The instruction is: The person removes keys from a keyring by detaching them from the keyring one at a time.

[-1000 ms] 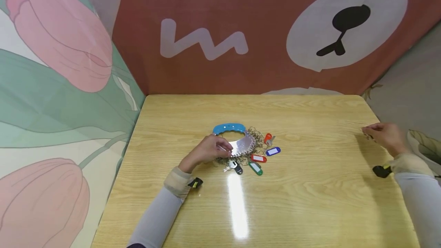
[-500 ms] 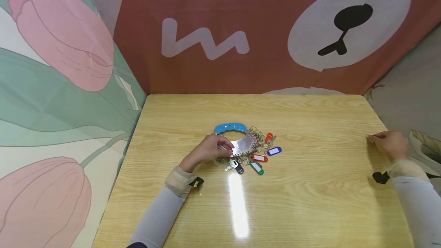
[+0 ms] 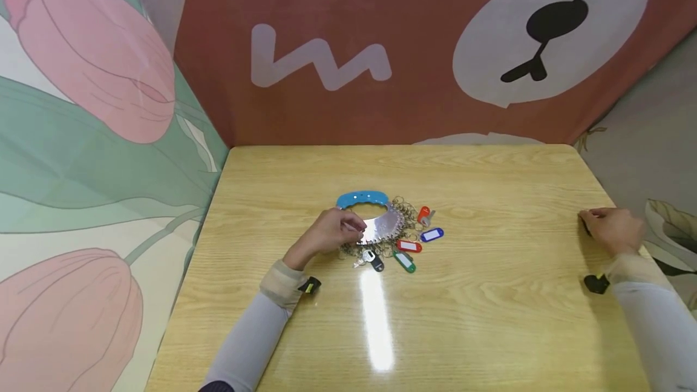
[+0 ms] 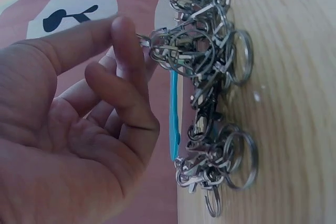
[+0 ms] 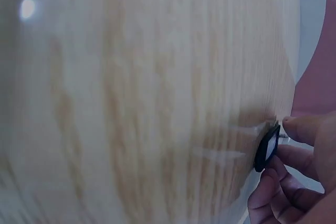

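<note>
- Left hand (image 3: pixel 329 231): centre of head view, fingers curled by the lower left of the metal plate (image 3: pixel 383 225); can't tell if it pinches it.
- Plate: mid-frame, blue handle (image 3: pixel 362 199) on top, toothed edge, lots of metal rings (image 4: pixel 191 56) hanging round it.
- Right hand (image 3: pixel 615 231): right edge of head view, fingers narrow, pinching a black tag (image 5: pixel 268 148), lower right in right wrist view, close to the tabletop (image 3: pixel 490 319).
- Right of/below plate: two red tags (image 3: pixel 409 246), blue tag (image 3: pixel 432 235), green tag (image 3: pixel 405 261), black fob (image 3: pixel 377 262), keys (image 3: pixel 428 219).
</note>
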The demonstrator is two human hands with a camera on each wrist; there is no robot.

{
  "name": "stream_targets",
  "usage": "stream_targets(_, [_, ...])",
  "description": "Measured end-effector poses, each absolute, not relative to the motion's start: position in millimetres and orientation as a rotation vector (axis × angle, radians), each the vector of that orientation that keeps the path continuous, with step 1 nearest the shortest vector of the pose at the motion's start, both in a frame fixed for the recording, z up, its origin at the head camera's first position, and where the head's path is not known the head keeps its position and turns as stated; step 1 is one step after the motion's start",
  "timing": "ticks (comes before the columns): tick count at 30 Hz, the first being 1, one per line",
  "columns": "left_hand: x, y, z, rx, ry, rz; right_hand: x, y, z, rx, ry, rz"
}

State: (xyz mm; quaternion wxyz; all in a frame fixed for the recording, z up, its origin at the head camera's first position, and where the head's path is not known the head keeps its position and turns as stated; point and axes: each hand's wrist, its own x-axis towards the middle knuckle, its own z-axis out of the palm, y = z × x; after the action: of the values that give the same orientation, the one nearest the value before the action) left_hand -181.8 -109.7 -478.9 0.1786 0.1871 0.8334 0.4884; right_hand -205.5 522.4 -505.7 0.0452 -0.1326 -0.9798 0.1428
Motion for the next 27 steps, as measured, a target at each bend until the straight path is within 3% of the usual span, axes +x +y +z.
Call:
stream_targets(6, [-183,-110,-480,0.478,2.394,1.358,-209,510,-498,-0.445,-3.043,0.416])
stream_targets(11, [-184,-111,-479,0.47,2.433,1.355,-217,466,-485,-0.26,-2.978,0.434])
stream_targets(19, [-185,-113,-479,0.545,2.467,1.367,-215,333,-455,0.238,-2.864,0.594])
stream_targets(27, [-183,-114,-477,0.56,2.463,1.341,-177,202,-452,0.654,-3.004,0.908])
